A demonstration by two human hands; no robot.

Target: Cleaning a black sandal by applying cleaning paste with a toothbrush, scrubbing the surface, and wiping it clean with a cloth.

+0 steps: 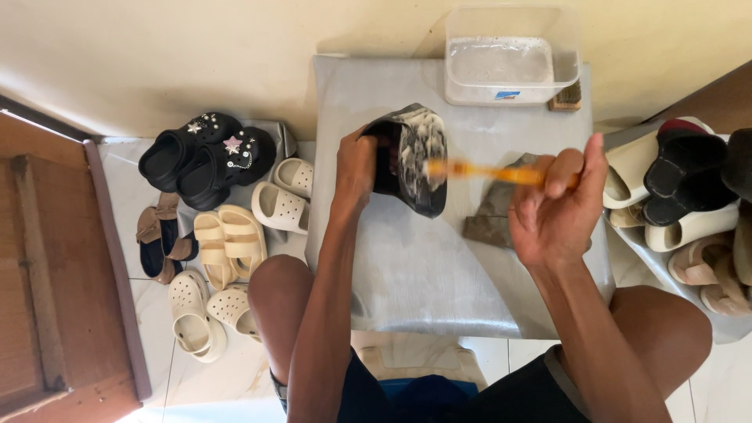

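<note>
Left of the grey table (407, 274) lie eight shoes: two black clogs (207, 160), two white slides (283, 196), two cream strap sandals (227, 243), two cream clogs (205, 313), plus one brown-and-black sandal pair (160, 239). On the table: one black shoe (411, 157), one clear tub (509, 55), one orange brush (486, 171), one grey rag (489, 215).

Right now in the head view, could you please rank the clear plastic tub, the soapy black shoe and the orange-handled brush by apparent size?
1. Clear plastic tub, largest.
2. Soapy black shoe, held in the left hand.
3. Orange-handled brush, gripped by the right hand, thinnest.
</note>
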